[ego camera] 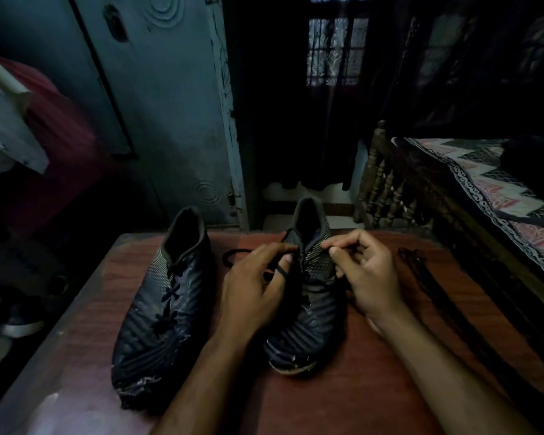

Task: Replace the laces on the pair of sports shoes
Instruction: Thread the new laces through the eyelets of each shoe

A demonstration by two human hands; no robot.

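While both black sports shoes sit side by side on the reddish wooden table [374, 387], we judge ourselves early in the job: the left shoe [164, 312], at about nine o'clock from our hands, is laced up its front with a dark lace and shows no sign of being worked on, and the right shoe [308, 309] is the one in hand. We cannot tell whether the lace [280, 271] we are handling there is an old one coming out or a new one going in; a loop of it trails onto the table at about eleven o'clock from our left hand. A bundle of dark laces [421, 277] lies stretched on the table at three o'clock from the right shoe, well apart from it, so at least one lacing is likely left to do. Our left hand [255, 284] hovers over the shoe's near-left side, fingers curled, with the lace hooked around one finger and the fingertips pinching near the top eyelets. Our right hand [361, 274] rests against the shoe's right side, thumb and forefinger pinched together at the upper edge of the lacing, though what they hold is too dark to make out. Both forearms reach in from six o'clock.
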